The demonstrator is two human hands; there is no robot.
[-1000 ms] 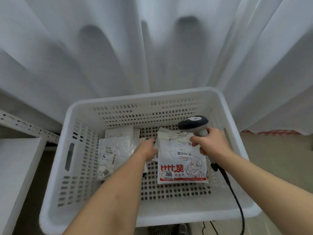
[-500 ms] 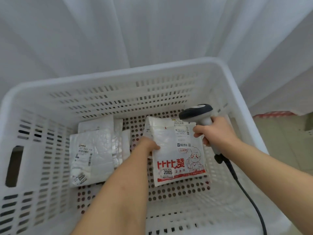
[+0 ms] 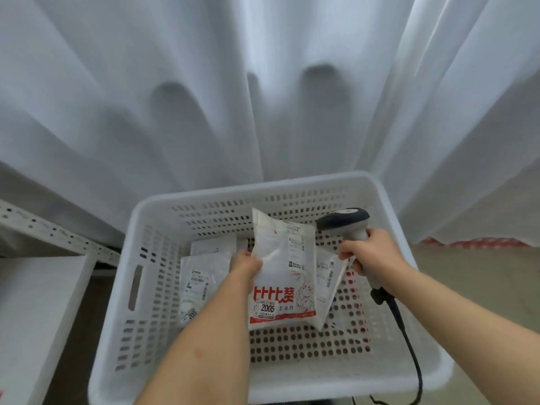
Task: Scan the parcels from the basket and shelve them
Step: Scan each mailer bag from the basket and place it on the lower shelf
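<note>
A white perforated basket [image 3: 117, 317] stands in front of me. My left hand [image 3: 245, 263] grips the left edge of a white parcel with red print and a "2005" sticker [image 3: 282, 273], lifted and tilted up off the basket floor. My right hand [image 3: 371, 255] is closed around a grey and black barcode scanner [image 3: 346, 220], whose head sits just right of the parcel's top. Another white parcel [image 3: 327, 283] lies under the lifted one. On the basket's left side lie a clear bubble-wrap parcel [image 3: 198, 283] and a white one [image 3: 213, 246] behind it.
A white curtain [image 3: 263, 97] hangs right behind the basket. White metal shelving [image 3: 38, 296] with a perforated rail stands at the left. The scanner's black cable [image 3: 409, 346] trails down over the basket's front right rim. Beige floor shows at the right.
My left hand has raised the red-print parcel off the basket floor, uncovering a parcel beneath. The view has pulled back and up from the basket. The scanner stays beside the parcel's top.
</note>
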